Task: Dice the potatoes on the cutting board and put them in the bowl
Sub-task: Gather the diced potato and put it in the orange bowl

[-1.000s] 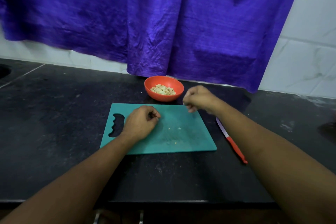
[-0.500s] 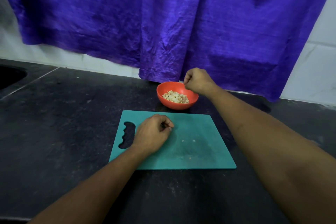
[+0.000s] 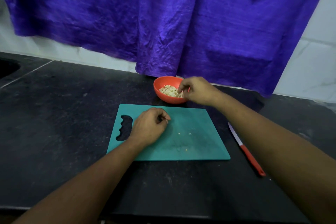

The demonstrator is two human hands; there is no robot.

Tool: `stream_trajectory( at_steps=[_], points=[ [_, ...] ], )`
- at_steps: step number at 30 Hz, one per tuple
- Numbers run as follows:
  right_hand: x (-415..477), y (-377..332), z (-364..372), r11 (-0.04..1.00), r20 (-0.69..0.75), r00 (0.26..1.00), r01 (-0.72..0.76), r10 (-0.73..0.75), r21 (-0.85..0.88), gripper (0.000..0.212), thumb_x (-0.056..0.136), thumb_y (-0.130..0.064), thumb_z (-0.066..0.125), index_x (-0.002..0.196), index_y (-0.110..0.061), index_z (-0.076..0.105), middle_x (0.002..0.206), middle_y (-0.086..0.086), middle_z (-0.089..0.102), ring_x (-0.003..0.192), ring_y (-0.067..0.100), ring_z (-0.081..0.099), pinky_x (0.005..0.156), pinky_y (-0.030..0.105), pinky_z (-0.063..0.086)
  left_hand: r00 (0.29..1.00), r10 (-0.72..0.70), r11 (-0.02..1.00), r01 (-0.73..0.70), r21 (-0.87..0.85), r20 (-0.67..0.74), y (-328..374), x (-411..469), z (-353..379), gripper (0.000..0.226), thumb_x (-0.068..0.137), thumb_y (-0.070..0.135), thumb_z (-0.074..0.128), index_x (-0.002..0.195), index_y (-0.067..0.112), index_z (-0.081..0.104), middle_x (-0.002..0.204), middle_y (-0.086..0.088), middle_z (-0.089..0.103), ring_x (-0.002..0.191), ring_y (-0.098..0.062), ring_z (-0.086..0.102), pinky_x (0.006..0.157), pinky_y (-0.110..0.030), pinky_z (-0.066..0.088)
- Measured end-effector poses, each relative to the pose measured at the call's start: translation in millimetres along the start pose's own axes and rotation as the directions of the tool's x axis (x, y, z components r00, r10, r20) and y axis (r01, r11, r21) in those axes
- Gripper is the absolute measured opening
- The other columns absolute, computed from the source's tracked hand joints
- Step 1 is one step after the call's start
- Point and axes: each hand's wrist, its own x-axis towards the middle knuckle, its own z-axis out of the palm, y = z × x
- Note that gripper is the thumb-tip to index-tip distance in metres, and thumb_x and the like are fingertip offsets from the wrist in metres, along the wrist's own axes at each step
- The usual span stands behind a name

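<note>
Potato dice (image 3: 170, 90): nearly all heaped in orange bowl (image 3: 163, 98). Dipping bunched fingertips (image 3: 180, 91) of right hand (image 3: 197, 90) into heap; gripping anything or not, cannot tell. Resting left hand (image 3: 149, 126) on teal cutting board (image 3: 200, 123), fingers curled, contents unclear. Leaving only crumbs (image 3: 184, 133) on board; knife (image 3: 249, 154) lying beside it. Judging nearly finished.

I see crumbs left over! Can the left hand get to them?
Probably yes. The left hand rests on the cutting board just beside the potato bits, with bare board between them.
</note>
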Motion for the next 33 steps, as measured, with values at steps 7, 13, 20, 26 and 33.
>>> stream_trajectory(
  at_steps=[7,13,20,26,33],
  points=[
    [-73,5,32,0.986,0.279,0.960,0.031,0.016,-0.164,0.021,0.090,-0.014,0.074,0.109,-0.021,0.078,0.103,-0.011,0.074,0.088,0.000,0.066,0.082,0.021,0.054,1.000,-0.008,1.000,0.008,0.001,-0.003,1,-2,0,0.012,0.092,0.020,0.066,0.088,0.030,0.071,0.087,0.017,0.071,0.081,-0.001,0.064,0.075,-0.029,0.052],
    [-86,-1,43,0.913,0.258,0.966,0.105,0.000,-0.395,0.010,0.088,-0.013,0.068,0.093,-0.019,0.074,0.099,-0.003,0.069,0.091,0.018,0.066,0.081,0.043,0.058,1.000,-0.003,1.000,0.003,0.013,-0.001,2,-3,0,0.012,0.092,0.019,0.067,0.089,0.030,0.071,0.089,0.017,0.071,0.082,-0.002,0.064,0.078,-0.032,0.054],
    [-89,-35,42,0.695,0.314,0.947,0.265,-0.059,-0.668,0.019,0.095,-0.001,0.053,0.107,-0.006,0.066,0.105,0.013,0.065,0.095,0.034,0.065,0.068,0.040,0.050,1.000,0.001,1.000,0.000,0.026,-0.011,2,-3,1,0.013,0.091,0.017,0.066,0.088,0.029,0.071,0.085,0.014,0.072,0.076,-0.003,0.064,0.072,-0.030,0.053],
    [-100,-26,41,0.914,0.280,0.960,0.128,-0.017,-0.384,0.012,0.088,-0.012,0.057,0.080,-0.020,0.059,0.087,-0.004,0.060,0.086,0.021,0.060,0.073,0.040,0.054,1.000,-0.003,1.000,0.003,0.017,-0.006,3,-5,1,0.014,0.092,0.017,0.066,0.088,0.030,0.071,0.085,0.014,0.071,0.075,-0.003,0.063,0.069,-0.029,0.050],
    [-124,-22,43,0.993,0.244,0.969,0.058,-0.031,-0.106,0.013,0.092,-0.015,0.064,0.087,-0.020,0.074,0.086,-0.009,0.071,0.081,0.004,0.065,0.080,0.034,0.057,1.000,0.006,1.000,-0.006,0.005,-0.010,0,-3,2,0.013,0.091,0.018,0.067,0.087,0.030,0.071,0.085,0.015,0.071,0.077,-0.003,0.064,0.072,-0.030,0.051]
  ],
)
